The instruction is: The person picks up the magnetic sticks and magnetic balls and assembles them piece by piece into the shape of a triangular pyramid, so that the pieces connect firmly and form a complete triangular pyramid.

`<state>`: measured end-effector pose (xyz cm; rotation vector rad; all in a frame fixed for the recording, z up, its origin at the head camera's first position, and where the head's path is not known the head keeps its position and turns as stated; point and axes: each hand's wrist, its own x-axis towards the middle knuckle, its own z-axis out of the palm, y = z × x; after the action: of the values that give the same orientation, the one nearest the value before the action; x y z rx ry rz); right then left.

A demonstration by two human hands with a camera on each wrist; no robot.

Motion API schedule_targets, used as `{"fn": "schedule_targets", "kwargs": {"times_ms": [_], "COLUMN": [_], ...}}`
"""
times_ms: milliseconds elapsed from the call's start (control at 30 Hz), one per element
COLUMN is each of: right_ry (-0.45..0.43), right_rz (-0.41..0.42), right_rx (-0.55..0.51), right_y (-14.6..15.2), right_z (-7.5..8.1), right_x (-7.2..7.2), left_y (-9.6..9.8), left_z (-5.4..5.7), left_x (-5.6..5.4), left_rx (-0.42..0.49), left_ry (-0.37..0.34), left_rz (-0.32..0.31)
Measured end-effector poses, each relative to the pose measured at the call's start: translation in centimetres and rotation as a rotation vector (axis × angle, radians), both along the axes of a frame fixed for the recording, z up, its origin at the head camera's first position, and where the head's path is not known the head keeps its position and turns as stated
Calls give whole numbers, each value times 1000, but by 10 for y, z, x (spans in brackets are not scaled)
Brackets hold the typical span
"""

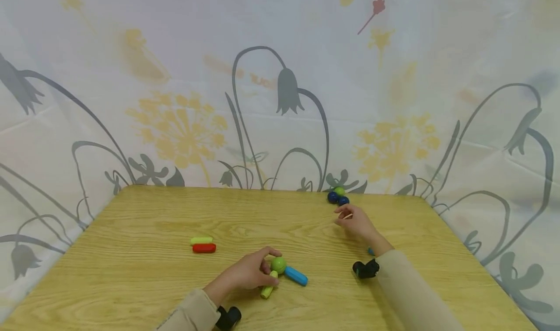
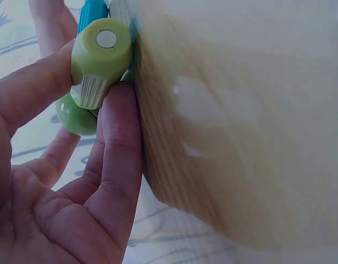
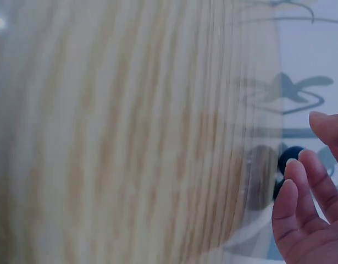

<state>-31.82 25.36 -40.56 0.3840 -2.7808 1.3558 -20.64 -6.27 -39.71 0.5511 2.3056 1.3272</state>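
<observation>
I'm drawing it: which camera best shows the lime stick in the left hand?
The left wrist view: the lime stick looks biggest, its end's white circle showing. The head view shows it small, partly hidden; the right wrist view misses it.

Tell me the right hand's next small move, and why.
Probably reach forward and pinch the nearer dark blue ball: the right hand is close by, thumb and fingers parted, while the left hand pinches a yellow stick.

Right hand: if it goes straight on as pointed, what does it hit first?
Likely the nearer dark blue ball, just past the right hand's fingers in the head view. Depth is unclear, so it might pass above it.
</observation>
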Motion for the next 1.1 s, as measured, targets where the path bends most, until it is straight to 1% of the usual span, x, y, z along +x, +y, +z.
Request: {"fn": "schedule_targets", "kwargs": {"times_ms": [200,333,467,600,700,833,933,1067,1100], "right_ry": [-14,-19,-46,-68,-88,-148,-173,-148,-139], "right_rz": [-15,-62,-116,-132,-133,-145,-107,-28,-13], "right_rx": [-46,-79,-101,-82,-55,-25,39,124,131], "right_y": [10,14,19,25,26,24,23,22,22], "right_z": [-2,-3,-4,-3,-1,4,7,7,7], "right_x": [-7,-14,-21,-26,-28,-28,-27,-22,-21], "left_y": [0,0,-1,1,2,3,2,1,1], "left_z": [0,-1,-2,-2,-1,-2,-3,-2,-2], "left_x": [1,1,2,0,0,-1,-2,-2,-2], "left_rx": [-3,-10,5,23,22,8,0,-6,-13], "left_ry": [-10,-5,-30,-48,-40,-28,-15,-5,0], "left_rz": [-1,1,-3,-4,0,3,9,18,21]}}
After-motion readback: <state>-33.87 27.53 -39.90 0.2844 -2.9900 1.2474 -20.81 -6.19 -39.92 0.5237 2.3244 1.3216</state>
